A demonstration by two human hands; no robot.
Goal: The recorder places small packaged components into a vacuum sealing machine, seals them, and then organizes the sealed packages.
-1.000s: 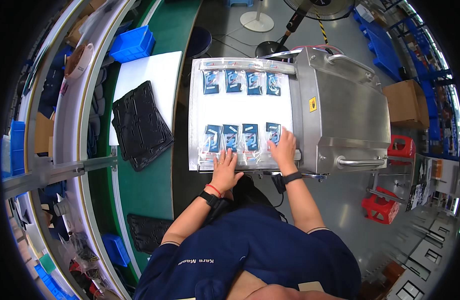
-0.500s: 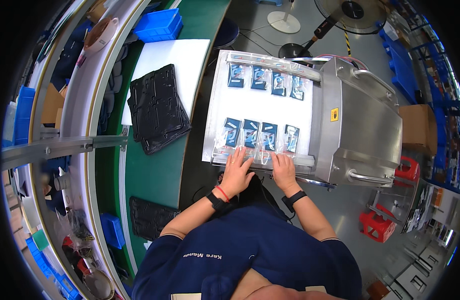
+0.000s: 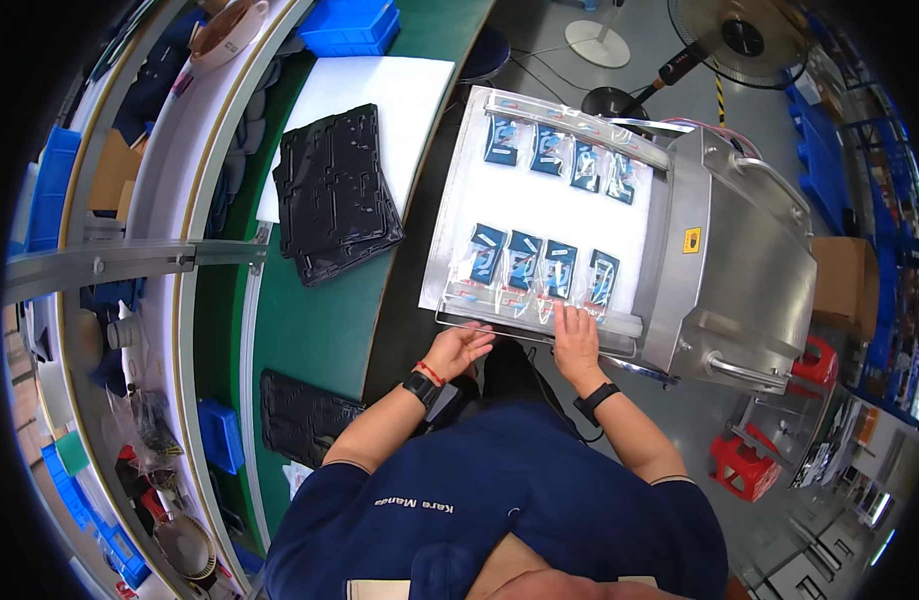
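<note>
Several clear plastic bags holding dark blue, flat items lie in two rows on the white bed of a stainless-steel chamber machine. Along the near row, the open bag ends lie over a sealing bar. My left hand is at the near left edge, palm partly turned up and fingers loosely stretched beside a thin metal rod. I cannot tell whether it touches the rod. Flat fingers of my right hand rest at the near edge, touching the bag ends there.
The machine's metal lid stands raised on the right, with handles. On the green bench at left are black plastic trays, a white sheet and a blue bin. A fan and red stools stand beyond the machine.
My left hand has come off the near-row bags, down and left to the bed's front edge, and turned its palm up. My right hand stays at the bag ends. The whole view has shifted slightly.
</note>
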